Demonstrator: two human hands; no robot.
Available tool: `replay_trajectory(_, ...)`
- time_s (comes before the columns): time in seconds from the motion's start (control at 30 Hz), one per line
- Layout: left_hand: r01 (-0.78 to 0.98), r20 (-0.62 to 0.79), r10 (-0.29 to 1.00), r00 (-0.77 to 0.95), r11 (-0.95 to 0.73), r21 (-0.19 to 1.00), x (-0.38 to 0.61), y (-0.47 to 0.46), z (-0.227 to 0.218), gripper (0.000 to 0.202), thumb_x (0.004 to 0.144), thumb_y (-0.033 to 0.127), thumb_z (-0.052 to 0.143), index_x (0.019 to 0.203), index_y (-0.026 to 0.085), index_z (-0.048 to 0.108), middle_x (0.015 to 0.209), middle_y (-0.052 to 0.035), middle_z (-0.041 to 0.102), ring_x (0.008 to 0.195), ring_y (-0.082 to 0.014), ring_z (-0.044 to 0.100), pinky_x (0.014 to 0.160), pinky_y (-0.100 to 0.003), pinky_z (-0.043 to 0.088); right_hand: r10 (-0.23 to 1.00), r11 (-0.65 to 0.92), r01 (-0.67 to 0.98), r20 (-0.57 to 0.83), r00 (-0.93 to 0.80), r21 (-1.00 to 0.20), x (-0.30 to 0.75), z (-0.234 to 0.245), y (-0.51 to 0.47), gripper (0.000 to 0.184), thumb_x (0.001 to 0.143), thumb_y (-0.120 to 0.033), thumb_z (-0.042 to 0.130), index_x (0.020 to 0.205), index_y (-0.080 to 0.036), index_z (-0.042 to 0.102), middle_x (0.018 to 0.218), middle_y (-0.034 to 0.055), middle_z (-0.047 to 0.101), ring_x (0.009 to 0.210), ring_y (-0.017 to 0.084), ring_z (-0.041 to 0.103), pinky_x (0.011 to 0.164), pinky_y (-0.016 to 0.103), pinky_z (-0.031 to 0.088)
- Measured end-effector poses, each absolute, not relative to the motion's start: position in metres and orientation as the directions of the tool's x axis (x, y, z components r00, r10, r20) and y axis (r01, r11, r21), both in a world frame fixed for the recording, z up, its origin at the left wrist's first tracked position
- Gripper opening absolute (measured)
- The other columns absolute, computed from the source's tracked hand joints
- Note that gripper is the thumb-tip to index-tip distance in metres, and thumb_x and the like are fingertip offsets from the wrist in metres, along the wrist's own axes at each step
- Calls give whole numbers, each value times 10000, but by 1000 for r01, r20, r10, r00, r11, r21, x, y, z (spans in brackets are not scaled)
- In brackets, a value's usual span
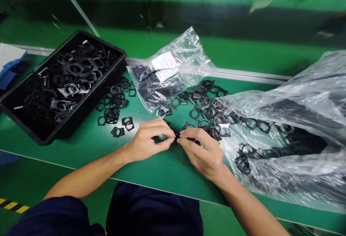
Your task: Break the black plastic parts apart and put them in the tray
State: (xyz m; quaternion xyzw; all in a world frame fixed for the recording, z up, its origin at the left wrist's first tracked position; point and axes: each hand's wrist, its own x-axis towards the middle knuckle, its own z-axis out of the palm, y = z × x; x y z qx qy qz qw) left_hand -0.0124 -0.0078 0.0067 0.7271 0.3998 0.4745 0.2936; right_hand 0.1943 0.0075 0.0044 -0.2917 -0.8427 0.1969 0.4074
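My left hand (147, 140) and my right hand (202, 153) meet over the green table (89, 145) near its front edge. Both pinch a small black part (177, 137) between their fingertips; most of it is hidden by the fingers. Several black square frames with round holes (208, 106) lie loose just behind my hands. Another loose group of the same frames (116, 102) lies left of my left hand, beside the tray.
A black tray (65, 84) full of the same frames stands at the left. A small clear bag with a white label (167, 73) lies behind my hands. A large clear bag with frames (292, 131) fills the right side. A metal rail (243, 74) runs behind.
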Motion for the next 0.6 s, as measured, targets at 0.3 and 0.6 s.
replay_trajectory(0.3,317,506,776,377,-621,717,-21,-1,10,89,903,132,675,954,190,716,818,-51,736,741,-160,674,731,-321,560,748,648,322,496,-442,-690,189,10,7,201,899,-72,669,982,-235,750,941,74,733,811,187,720,717,320,629)
replay_trajectory(0.6,283,411,861,299,-491,824,-18,-7,7,72,911,190,696,977,185,723,868,-70,750,803,-171,689,768,-324,569,803,571,301,446,-395,-764,188,13,6,152,900,-105,681,937,-241,737,910,60,721,794,189,712,716,329,623)
